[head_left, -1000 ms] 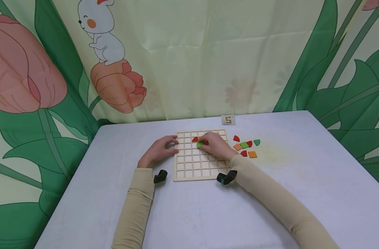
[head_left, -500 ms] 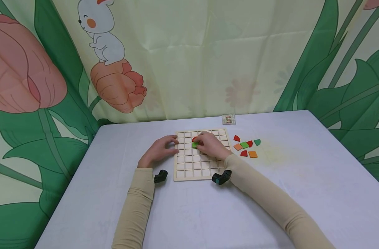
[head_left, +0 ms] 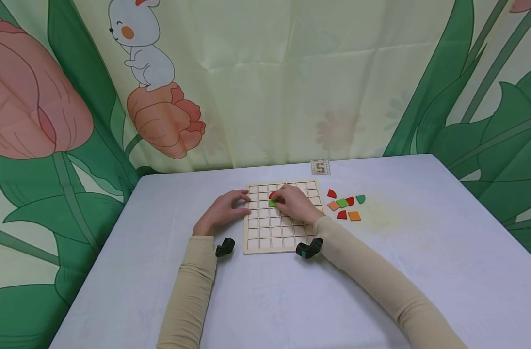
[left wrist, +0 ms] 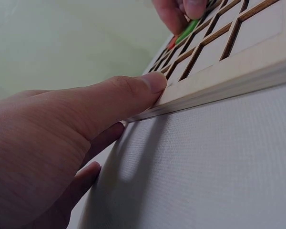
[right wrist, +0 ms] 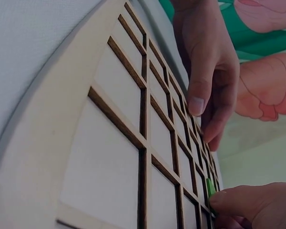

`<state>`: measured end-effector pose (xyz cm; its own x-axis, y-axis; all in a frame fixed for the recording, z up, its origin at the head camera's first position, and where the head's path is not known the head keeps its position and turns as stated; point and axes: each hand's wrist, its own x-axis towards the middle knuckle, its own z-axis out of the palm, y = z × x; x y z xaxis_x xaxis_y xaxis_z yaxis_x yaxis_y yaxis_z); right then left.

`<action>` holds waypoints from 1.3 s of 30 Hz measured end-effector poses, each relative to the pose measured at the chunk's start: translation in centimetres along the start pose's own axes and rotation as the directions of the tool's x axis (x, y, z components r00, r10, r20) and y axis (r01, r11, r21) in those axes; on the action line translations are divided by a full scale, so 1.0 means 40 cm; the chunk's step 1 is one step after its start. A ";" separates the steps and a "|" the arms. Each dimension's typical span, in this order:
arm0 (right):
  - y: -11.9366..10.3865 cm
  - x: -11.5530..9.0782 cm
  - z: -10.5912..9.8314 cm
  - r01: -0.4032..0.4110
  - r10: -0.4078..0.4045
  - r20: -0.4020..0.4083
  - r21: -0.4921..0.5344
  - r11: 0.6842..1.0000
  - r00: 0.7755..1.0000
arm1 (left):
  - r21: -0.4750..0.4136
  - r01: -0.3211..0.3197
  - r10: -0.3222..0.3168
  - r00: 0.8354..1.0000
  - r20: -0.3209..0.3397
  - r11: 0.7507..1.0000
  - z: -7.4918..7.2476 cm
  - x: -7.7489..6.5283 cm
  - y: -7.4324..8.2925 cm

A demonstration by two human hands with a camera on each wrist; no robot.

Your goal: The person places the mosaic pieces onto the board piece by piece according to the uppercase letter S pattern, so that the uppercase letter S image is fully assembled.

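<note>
A pale wooden grid board [head_left: 263, 232] lies on the table. My left hand [head_left: 223, 208] rests at its left edge; in the left wrist view the thumb touches the frame and the other fingers extend beside it, fairly straight. Over the upper part of the grid, my right hand [head_left: 297, 202] pinches a green square tile [head_left: 272, 204] between thumb and fingers, at a grid cell. A red piece [head_left: 271, 195] sits just beyond the green one, partly covered by the fingers. In the right wrist view the green tile's edge [right wrist: 210, 187] shows beside the thumb.
Right of the board lie several loose pieces: red quarter-rounds [head_left: 331, 194], an orange square [head_left: 354, 216], a green square [head_left: 342, 203] and a dark green piece [head_left: 360, 199]. A small patterned card [head_left: 320, 167] lies near the table's far edge, before a printed curtain [head_left: 265, 97].
My right hand has moved slightly left with the green tile, to a cell just below the red piece, and then stayed nearly still. The left hand has not moved.
</note>
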<state>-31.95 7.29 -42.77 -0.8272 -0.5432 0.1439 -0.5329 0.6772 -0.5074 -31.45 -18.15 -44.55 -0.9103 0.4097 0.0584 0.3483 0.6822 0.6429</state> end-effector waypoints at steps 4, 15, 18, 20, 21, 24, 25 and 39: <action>0.002 0.000 0.004 0.001 -0.001 -0.015 0.012 1.000 1.000 | 0.001 -0.008 0.008 1.000 -0.006 1.000 0.000 -0.001 0.003; 0.004 -0.001 0.004 0.000 0.000 -0.028 0.003 1.000 1.000 | -0.007 -0.005 0.005 1.000 -0.011 1.000 -0.001 -0.003 0.008; 0.003 -0.001 0.004 0.002 -0.001 -0.026 0.004 1.000 1.000 | -0.003 0.001 -0.001 1.000 -0.010 1.000 -0.002 -0.003 0.007; 0.003 0.000 0.005 0.002 -0.002 -0.024 0.005 1.000 1.000 | -0.004 0.004 -0.004 1.000 -0.009 1.000 -0.002 -0.003 0.006; 0.003 0.000 0.005 0.000 0.000 -0.022 0.006 1.000 1.000 | -0.001 0.005 -0.005 1.000 -0.009 1.000 -0.002 -0.003 0.006; 0.004 0.000 0.007 -0.003 0.004 -0.019 0.007 1.000 1.000 | -0.005 0.006 -0.006 1.000 -0.010 1.000 -0.002 -0.004 0.005; 0.003 0.000 0.007 -0.008 0.008 -0.017 0.010 1.000 1.000 | -0.006 0.007 -0.007 1.000 -0.010 1.000 -0.002 -0.005 0.005; 0.029 -0.038 -0.037 -0.107 0.117 -0.059 0.146 0.983 0.991 | 0.000 0.016 -0.016 1.000 -0.005 1.000 0.004 -0.004 0.004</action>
<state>-31.57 9.63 -42.32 -0.8928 -0.4302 0.1335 -0.4095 0.6519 -0.6383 -31.23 -18.00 -44.58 -0.9169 0.3958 0.0513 0.3335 0.6891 0.6434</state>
